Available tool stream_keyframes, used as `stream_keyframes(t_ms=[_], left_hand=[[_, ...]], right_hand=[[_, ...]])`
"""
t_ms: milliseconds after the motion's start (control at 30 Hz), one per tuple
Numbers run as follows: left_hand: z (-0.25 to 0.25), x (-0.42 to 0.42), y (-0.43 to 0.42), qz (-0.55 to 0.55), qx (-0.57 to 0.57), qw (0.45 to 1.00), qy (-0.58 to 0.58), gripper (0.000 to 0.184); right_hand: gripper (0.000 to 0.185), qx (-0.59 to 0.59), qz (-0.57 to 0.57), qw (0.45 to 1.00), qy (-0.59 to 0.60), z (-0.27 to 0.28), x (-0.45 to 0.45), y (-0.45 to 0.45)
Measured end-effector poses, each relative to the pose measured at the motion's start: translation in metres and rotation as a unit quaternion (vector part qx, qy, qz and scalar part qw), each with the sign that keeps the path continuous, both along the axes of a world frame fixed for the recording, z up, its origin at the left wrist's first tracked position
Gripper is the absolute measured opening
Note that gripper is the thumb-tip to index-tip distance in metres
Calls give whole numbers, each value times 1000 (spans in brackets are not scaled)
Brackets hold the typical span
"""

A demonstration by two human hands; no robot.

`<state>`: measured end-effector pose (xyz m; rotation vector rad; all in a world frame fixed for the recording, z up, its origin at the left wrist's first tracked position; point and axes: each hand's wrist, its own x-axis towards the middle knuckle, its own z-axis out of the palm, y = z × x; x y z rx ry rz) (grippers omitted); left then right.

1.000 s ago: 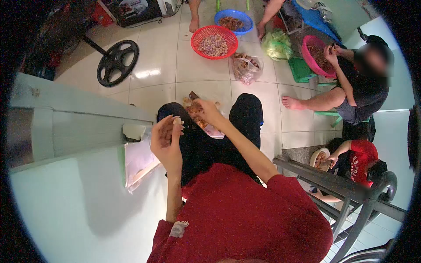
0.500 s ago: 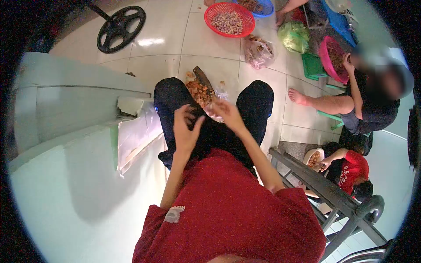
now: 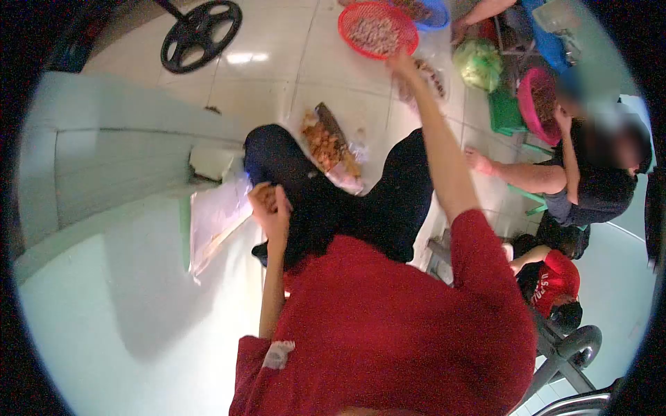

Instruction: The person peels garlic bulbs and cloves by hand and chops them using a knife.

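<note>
My right hand (image 3: 402,62), blurred, reaches to the near rim of a red mesh basket (image 3: 348,46) that holds many small pale purplish-brown pieces, their kind unclear. Its fingers are too smeared to read. Back by my left thigh, my left hand (image 3: 269,202) is closed with curled fingers, and whatever they hold is hidden. Between my knees a heap of orange-brown scraps (image 3: 323,145) lies on the floor, with a dark-bladed knife (image 3: 329,122) along it and clear plastic (image 3: 345,177) at its near end.
A clear bag of brown pieces (image 3: 429,82) sits under my right forearm. Beyond are a blue basket (image 3: 436,16), a green bag (image 3: 479,64) and a pink basket (image 3: 531,104) beside a seated person (image 3: 590,173). Another person in red (image 3: 559,277) sits behind a dark metal rail (image 3: 555,347).
My right hand has moved from the scraps forward and right to the red basket. My left hand has drawn back toward my thigh and its fingers have curled closed.
</note>
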<state>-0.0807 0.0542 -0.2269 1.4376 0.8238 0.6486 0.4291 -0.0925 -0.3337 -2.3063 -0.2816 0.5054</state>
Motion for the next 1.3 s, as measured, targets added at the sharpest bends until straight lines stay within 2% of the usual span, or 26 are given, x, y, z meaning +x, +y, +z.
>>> stream_keyframes(t_ms=[33, 67, 100, 133, 167, 200, 233, 267, 300, 367, 433, 467, 567, 633, 700, 767, 833, 900, 1033, 1100, 1200, 1233, 1267, 1300], left_hand=[[-4, -1, -1, 8, 29, 1000, -3, 29], [-7, -2, 0, 6, 27, 999, 18, 28], [2, 4, -1, 15, 38, 999, 25, 26], [5, 7, -1, 5, 38, 999, 15, 25], [5, 8, 1, -4, 37, 999, 10, 23], [1, 7, 4, -14, 56, 998, 10, 23], [1, 9, 3, -13, 55, 998, 12, 23], [1, 10, 3, -11, 30, 999, 3, 23], [0, 6, 5, -11, 5, 1000, -1, 23], [0, 2, 4, -8, -2, 1000, 8, 23], [5, 3, 3, 0, -30, 999, -19, 22], [3, -1, 3, 3, -32, 999, -4, 22], [-2, -10, 3, -3, 12, 1000, 20, 20], [-1, -12, 3, -6, 69, 996, 56, 17], [0, -20, 1, 14, 55, 996, 64, 17], [-2, -29, -3, 34, 40, 996, 71, 16], [-7, -36, -9, 25, 171, 983, 58, 16], [-22, -40, -9, 27, 174, 983, 45, 14], [-21, -26, -9, 74, 198, 975, 64, 12], [-23, -20, -5, 47, 282, 956, 70, 10], [-20, -18, 0, 38, 262, 961, 82, 9], [-20, -19, 0, 34, 242, 965, 90, 8], [-21, -15, 1, 48, 274, 956, 91, 8], [-22, -13, 1, 50, 276, 956, 89, 8]], right_hand=[[47, -28, 88, 994, -56, -39, -4, -24], [52, -60, 205, 962, -170, -97, -17, -54], [58, -96, 322, 895, -292, -152, -29, -84], [65, -92, 426, 766, -472, -216, -43, -117], [58, -133, 342, 902, -226, -140, -107, -95], [52, -183, 179, 966, -25, -50, -180, -69], [50, -88, 231, 967, -57, -44, -207, -68], [51, -12, 223, 975, -10, -38, -232, -59], [51, -10, 223, 975, 3, -32, -253, -51], [44, -39, 153, 973, 169, -28, -298, -38], [46, -165, 215, 944, 185, -84, -324, -45], [47, -185, 248, 933, 185, -97, -329, -47], [49, -161, 338, 922, 99, -117, -327, -49], [50, -143, 368, 919, -2, -134, -321, -42], [51, -134, 377, 912, -86, -158, -319, -31], [53, -146, 371, 910, -112, -181, -323, -19], [55, -165, 372, 907, -114, -194, -331, -7], [55, -264, 375, 882, -113, -196, -333, 5], [67, -254, 434, 864, -30, -262, -359, -9], [67, -230, 409, 883, 13, -259, -363, -9], [61, -270, 438, 856, 49, -210, -344, 7], [58, -265, 392, 881, -21, -187, -340, 13], [55, -257, 344, 898, -94, -176, -336, 19], [55, -257, 345, 898, -97, -178, -332, 22]])
